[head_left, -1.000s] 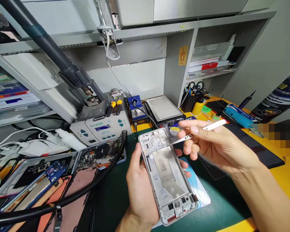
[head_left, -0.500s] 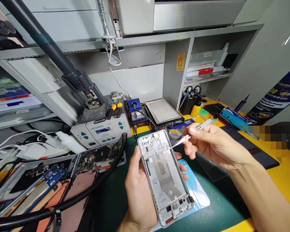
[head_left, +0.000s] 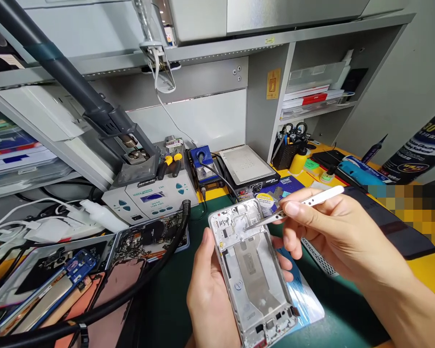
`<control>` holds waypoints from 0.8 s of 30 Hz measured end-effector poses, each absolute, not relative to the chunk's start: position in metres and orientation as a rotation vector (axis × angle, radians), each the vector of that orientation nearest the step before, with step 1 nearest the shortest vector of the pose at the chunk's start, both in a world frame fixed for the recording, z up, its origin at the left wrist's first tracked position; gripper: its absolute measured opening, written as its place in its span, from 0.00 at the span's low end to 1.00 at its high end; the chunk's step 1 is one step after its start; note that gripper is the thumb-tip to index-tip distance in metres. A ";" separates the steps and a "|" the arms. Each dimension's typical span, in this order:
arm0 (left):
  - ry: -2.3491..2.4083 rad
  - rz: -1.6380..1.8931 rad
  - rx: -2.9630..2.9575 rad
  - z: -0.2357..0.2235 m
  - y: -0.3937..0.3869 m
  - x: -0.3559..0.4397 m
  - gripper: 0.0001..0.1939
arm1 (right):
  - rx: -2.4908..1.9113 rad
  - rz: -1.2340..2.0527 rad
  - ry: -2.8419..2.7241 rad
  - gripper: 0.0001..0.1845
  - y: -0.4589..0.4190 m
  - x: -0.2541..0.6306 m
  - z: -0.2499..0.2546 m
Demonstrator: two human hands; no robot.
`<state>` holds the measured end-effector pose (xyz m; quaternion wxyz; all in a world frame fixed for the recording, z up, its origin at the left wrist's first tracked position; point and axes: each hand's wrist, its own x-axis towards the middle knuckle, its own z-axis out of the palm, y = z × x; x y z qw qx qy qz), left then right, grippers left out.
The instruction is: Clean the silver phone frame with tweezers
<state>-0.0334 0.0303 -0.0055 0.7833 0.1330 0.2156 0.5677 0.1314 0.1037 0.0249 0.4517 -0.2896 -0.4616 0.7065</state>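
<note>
My left hand (head_left: pixel 213 295) is wrapped round a bare silver phone frame (head_left: pixel 255 278), thumb along its left edge and fingertips showing past the right edge. The frame is tilted up towards me, its inner side showing, with handwriting near the top. Between thumb and fingers, my right hand (head_left: pixel 322 222) pinches a pair of white metal tweezers (head_left: pixel 311 198). Their tips lie over the upper part of the frame, near the ridge below the camera area; whether they touch it I cannot tell. A blue and white sheet (head_left: pixel 306 295) lies under the frame.
A hot air station (head_left: pixel 152 198) stands behind, its black hose (head_left: pixel 130 290) curving across opened phone parts at left. A heating plate (head_left: pixel 246 164) and blue soldering station (head_left: pixel 205 164) sit at the back. To the right lie a dark screen panel (head_left: pixel 391 217) and a spray can (head_left: pixel 416 150).
The tweezers have swung flatter, and their tips have moved left over the upper frame. My right hand has shifted slightly right and down. The phone frame sits a little lower in view.
</note>
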 end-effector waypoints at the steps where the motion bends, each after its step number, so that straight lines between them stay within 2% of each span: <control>1: 0.456 1.217 0.289 -0.005 0.030 -0.033 0.38 | -0.725 1.748 -1.135 0.11 0.103 0.132 0.026; 5: 0.457 1.210 0.263 -0.003 0.031 -0.032 0.41 | -0.736 1.766 -1.122 0.11 0.101 0.132 0.029; 14: 0.552 1.175 0.243 -0.008 0.028 -0.039 0.38 | -0.670 1.858 -1.143 0.08 0.103 0.135 0.025; 24: 0.428 1.160 0.279 -0.005 0.032 -0.041 0.40 | -0.720 1.927 -1.129 0.12 0.108 0.138 0.027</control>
